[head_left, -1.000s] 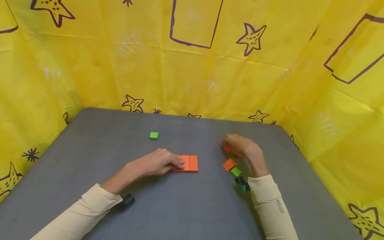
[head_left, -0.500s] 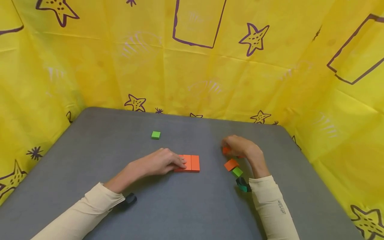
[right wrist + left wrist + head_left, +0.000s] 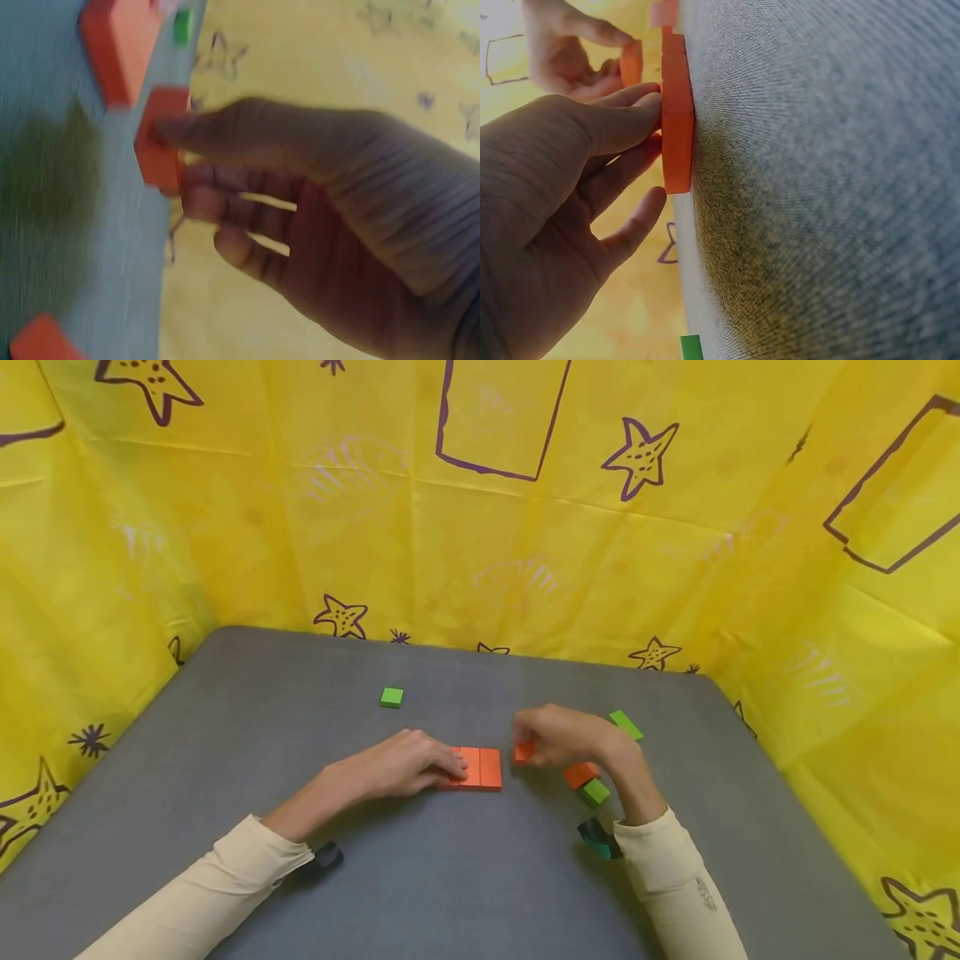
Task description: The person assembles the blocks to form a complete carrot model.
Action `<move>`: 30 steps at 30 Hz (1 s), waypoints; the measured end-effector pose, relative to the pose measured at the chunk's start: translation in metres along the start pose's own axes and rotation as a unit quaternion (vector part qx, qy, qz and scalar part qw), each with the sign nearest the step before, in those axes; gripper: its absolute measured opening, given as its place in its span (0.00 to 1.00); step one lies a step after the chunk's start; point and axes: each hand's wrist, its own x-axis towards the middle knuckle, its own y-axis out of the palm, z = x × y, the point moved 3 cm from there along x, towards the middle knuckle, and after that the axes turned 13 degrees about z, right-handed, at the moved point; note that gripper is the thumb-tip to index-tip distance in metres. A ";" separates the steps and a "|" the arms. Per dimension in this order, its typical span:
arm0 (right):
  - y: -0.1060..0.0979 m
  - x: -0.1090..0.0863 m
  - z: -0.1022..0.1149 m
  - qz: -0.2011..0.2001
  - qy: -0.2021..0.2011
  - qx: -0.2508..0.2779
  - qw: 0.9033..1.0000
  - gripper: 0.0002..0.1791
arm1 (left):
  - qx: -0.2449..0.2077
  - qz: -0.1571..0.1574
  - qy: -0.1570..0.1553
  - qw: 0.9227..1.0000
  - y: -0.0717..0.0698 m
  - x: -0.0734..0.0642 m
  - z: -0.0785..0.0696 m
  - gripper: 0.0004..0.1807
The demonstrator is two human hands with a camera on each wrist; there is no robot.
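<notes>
Row of orange blocks on the bench, well inside its far edge.
Right hand pinches another orange block, a gap right of the row; left hand, fingers relaxed, rests on its left part.

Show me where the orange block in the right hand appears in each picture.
Head: held block, below centre, slightly right.
Left wrist: held block, upper left.
Right wrist: held block, left of centre, slightly high.
Shared landmark: orange row, in all three.
</notes>
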 end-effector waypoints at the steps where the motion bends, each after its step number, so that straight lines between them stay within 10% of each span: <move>1: 0.000 0.002 0.009 0.009 -0.013 0.003 1.000 0.09 | -0.001 -0.001 0.001 1.000 0.000 0.000 0.000 0.14; 11: 0.022 0.036 0.062 0.043 -0.164 -0.025 0.985 0.14 | -0.002 -0.038 0.024 0.999 0.002 -0.001 0.004 0.06; 30: 0.033 0.047 0.058 -0.025 -0.097 -0.118 0.988 0.22 | -0.005 -0.019 0.020 1.000 0.001 0.001 0.001 0.07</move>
